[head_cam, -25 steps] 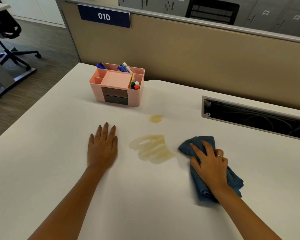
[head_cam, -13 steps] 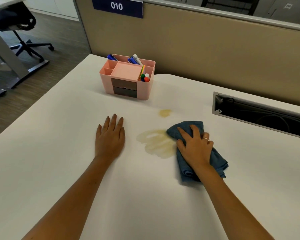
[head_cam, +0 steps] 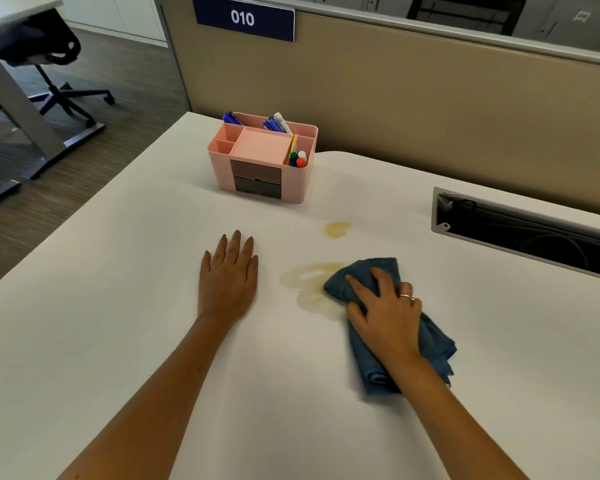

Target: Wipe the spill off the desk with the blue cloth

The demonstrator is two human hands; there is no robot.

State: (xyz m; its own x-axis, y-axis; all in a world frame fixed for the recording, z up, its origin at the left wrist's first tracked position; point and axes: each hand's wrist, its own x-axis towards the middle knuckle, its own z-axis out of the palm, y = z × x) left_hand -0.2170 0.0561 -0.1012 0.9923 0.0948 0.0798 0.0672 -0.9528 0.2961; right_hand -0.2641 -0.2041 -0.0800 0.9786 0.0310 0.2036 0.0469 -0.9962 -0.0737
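Observation:
A yellowish spill point(head_cam: 307, 284) lies on the white desk point(head_cam: 118, 306), with a smaller spot point(head_cam: 336, 229) of the same liquid farther back. The folded blue cloth point(head_cam: 433, 341) rests flat on the desk, its front edge overlapping the right side of the big spill. My right hand point(head_cam: 385, 310) presses down on top of the cloth, fingers spread. To the left of the spill my left hand point(head_cam: 228, 277) lies flat and empty on the desk, fingers close together.
A pink desk organiser point(head_cam: 262, 157) with pens stands behind the spill. An open cable tray slot point(head_cam: 527, 230) is cut into the desk at the right. A beige partition point(head_cam: 430, 109) bounds the back; an office chair point(head_cam: 45, 57) stands on the floor to the left.
My right hand has slid the blue cloth leftward from beside the spill onto its right edge, covering part of it. My left hand stays flat in place. The camera has shifted slightly.

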